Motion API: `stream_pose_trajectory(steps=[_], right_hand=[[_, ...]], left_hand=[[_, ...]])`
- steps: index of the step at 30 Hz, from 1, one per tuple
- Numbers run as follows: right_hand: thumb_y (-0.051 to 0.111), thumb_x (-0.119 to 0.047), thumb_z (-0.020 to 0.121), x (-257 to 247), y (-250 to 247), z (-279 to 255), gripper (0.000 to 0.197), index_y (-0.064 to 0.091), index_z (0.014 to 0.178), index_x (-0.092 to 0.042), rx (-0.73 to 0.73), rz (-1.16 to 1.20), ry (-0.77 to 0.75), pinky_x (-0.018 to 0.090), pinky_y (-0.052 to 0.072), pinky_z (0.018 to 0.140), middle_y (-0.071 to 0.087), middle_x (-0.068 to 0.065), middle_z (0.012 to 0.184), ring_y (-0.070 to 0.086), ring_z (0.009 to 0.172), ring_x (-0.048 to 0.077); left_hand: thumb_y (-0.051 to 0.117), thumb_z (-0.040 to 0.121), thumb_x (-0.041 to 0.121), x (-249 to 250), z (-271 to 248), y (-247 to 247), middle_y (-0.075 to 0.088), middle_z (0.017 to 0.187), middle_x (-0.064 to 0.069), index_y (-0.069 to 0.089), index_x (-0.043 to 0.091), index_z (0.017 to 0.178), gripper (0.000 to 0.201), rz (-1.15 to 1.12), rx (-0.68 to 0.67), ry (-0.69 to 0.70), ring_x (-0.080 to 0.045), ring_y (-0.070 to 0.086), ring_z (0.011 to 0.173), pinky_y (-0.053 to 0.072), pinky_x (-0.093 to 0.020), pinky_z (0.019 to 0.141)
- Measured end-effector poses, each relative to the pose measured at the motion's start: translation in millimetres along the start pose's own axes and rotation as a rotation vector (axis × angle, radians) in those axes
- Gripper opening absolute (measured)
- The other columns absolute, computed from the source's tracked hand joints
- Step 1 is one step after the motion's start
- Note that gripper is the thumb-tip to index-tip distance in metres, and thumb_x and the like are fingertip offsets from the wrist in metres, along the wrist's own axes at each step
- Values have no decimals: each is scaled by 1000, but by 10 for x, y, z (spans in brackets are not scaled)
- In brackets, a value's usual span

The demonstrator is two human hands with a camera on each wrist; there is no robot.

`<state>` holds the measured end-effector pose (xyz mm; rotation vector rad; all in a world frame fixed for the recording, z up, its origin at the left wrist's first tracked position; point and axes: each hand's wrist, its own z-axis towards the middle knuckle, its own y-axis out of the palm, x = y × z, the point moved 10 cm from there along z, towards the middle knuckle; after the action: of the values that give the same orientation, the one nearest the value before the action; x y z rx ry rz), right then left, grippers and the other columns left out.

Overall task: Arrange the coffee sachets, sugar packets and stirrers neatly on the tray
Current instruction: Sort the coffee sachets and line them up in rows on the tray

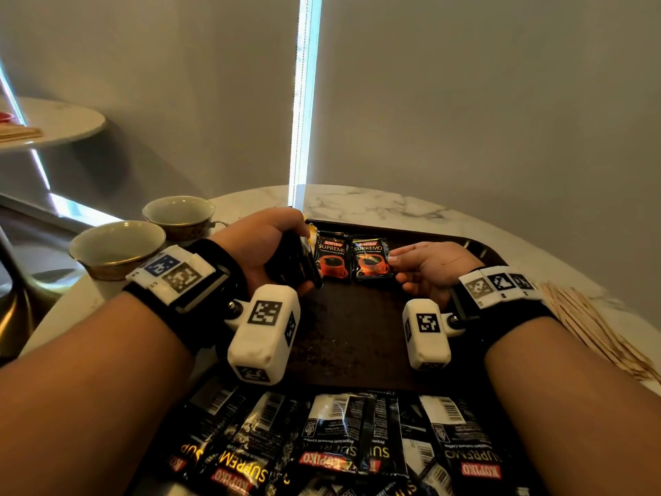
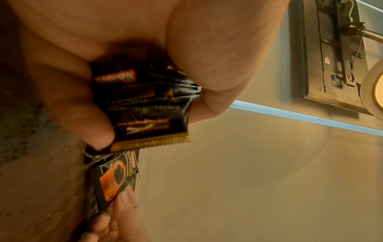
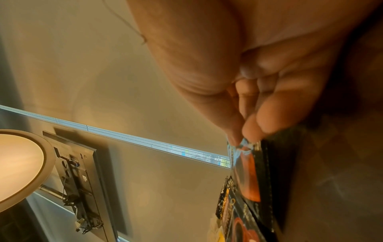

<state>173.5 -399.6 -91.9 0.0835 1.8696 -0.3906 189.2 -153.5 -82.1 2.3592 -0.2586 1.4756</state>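
Dark tray (image 1: pixel 357 338) sits centred on the marble table (image 1: pixel 375 204). Left hand (image 1: pixel 264 245), at 11 o'clock on the tray, clasps a stack of black coffee sachets (image 2: pixel 145 101), fingers and thumb curled round it. Two sachets lie face up side by side at 12 o'clock; right hand (image 1: pixel 425 270) pinches the edge of the right-hand sachet (image 1: pixel 371 258). Loose sachets (image 1: pixel 339 445) heap at 6 o'clock. Wooden stirrers (image 1: pixel 593 327) lie off the tray at 3 o'clock, two cups (image 1: pixel 118 245) at 9 o'clock.
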Motion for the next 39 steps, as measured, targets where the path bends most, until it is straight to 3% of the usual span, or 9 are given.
stream_pose_trajectory(steps=[3,8,14,19,27,30,33,36,39], right_hand=[[67,-1,89,6,12,1,12,69,100,-6,-5,19,4,22,52,46,68,9,81,61,57,12],[64,2,91,9,28,-9,13,70,100,-4,-13,39,0,23,55,49,68,9,80,62,63,15],[62,2,93,16,33,-14,10,69,95,-5,-19,89,4,23,55,48,67,10,79,61,61,15],[61,0,94,20,32,-9,8,68,95,-5,-18,109,7,23,54,46,66,10,78,61,60,15],[66,-13,93,-14,-35,-9,8,67,99,-9,7,119,9,21,48,45,64,5,79,57,59,12],[64,-11,93,-267,-51,-66,5,67,97,-12,4,135,-114,22,40,44,61,3,76,51,56,10],[60,-1,93,-616,72,-253,16,69,99,-14,-109,149,-284,22,35,42,61,3,73,48,51,10],[61,6,89,-833,268,-474,29,72,101,-17,-229,66,-406,22,39,43,63,2,79,53,56,11],[62,8,87,-873,472,-619,33,75,101,-20,-327,4,-440,21,44,45,66,3,83,58,59,10]], left_hand=[[55,86,20,-17,5,20,61,97,-22,54,10,118,33,13,-16,-9,-35,64,85,56,-38,50],[54,87,19,-30,13,28,58,99,-21,53,11,116,31,16,-10,-10,-34,63,85,56,-38,49],[57,86,19,-36,39,-8,55,113,-23,51,10,135,51,-20,4,-6,-37,63,92,56,-39,50],[57,85,19,-6,38,-36,59,110,-24,50,11,136,52,-29,4,1,-40,66,92,56,-40,52],[50,89,16,72,-20,13,62,94,-22,54,8,117,29,-63,-36,53,-38,67,86,59,-42,59],[44,91,11,150,-55,93,64,97,-21,57,12,112,25,-133,-100,107,-36,72,72,61,-49,59],[44,91,10,195,-80,137,67,103,-22,58,11,118,31,-187,-153,134,-38,73,75,61,-54,66],[46,89,11,218,-121,211,67,111,-23,57,12,121,35,-213,-213,128,-39,73,80,59,-57,73],[52,79,13,245,-184,301,68,109,-25,55,9,125,47,-253,-293,123,-38,74,79,62,-51,66]])
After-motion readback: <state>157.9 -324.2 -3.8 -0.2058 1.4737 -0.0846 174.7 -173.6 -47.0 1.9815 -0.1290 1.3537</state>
